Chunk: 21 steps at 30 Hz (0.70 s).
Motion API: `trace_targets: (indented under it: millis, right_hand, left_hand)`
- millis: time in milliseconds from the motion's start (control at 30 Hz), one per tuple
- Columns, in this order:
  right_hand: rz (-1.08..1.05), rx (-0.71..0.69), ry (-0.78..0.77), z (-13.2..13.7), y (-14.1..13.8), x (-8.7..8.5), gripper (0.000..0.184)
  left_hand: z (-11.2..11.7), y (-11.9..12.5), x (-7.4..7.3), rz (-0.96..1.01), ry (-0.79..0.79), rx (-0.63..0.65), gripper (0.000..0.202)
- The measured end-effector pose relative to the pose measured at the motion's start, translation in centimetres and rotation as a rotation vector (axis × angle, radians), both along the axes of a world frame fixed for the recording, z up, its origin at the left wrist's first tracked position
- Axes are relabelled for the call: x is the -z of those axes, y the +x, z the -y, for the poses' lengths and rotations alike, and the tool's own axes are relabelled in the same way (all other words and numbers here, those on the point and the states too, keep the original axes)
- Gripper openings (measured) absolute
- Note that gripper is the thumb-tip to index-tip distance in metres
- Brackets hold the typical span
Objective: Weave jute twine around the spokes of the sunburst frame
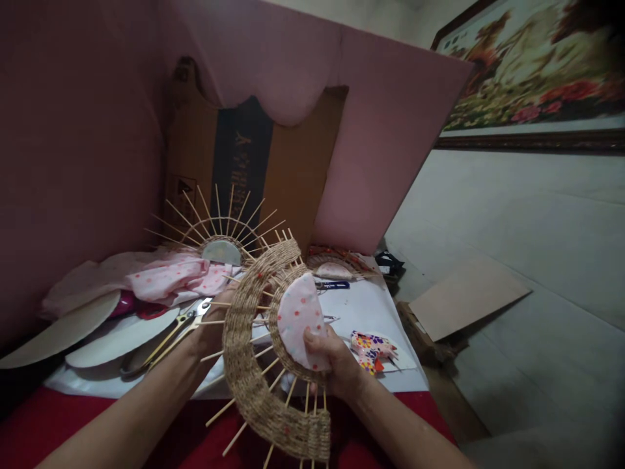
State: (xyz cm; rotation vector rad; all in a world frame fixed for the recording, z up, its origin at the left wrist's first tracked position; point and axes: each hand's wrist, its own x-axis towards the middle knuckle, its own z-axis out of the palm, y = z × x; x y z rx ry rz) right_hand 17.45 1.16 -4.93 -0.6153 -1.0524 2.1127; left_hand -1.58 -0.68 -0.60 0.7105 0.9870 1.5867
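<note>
I hold up a half-round woven fan piece (pixel 254 365) of straw-coloured cord on thin wooden spokes, with a pink dotted fabric centre (pixel 297 316). My right hand (pixel 336 368) grips it at the lower edge of the fabric centre, thumb on the cloth. My left hand (pixel 215 326) is behind the woven band on the left, fingers mostly hidden by the weave, apparently holding the piece.
A second unwoven spoke frame (pixel 219 244) stands behind on pink cloth (pixel 166 277). Scissors (pixel 170 335), white half-round cards (pixel 63 332), a small snipper (pixel 332 284), another woven piece (pixel 336 267) and a patterned fabric scrap (pixel 371 345) lie on white paper. A cardboard box and pink board stand behind.
</note>
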Motion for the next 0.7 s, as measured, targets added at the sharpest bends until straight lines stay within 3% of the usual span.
trace_targets:
  millis: [100,233,367,500,700]
  right_hand:
    - [-0.01,0.005,-0.009,-0.1,-0.1,0.3,0.039]
    - [0.01,0.017,-0.006,-0.1,0.0,0.5,0.036]
    - [0.021,0.031,-0.02,-0.2,0.1,0.5,0.038]
    - [0.038,0.033,-0.02,-0.2,0.2,0.5,0.038]
    - [0.029,0.041,-0.023,-0.1,0.2,0.2,0.039]
  left_hand:
    - [-0.9,-0.5,-0.4,0.019,0.031,0.032,0.017]
    - [-0.8,-1.2,-1.2,0.223,-0.052,0.199,0.04]
    - [-0.4,-1.3,-1.9,0.348,-0.124,0.271,0.055]
    - [-0.3,-1.3,-1.7,0.353,-0.093,0.326,0.053]
    - [-0.6,-1.5,-1.3,0.347,-0.064,0.303,0.046]
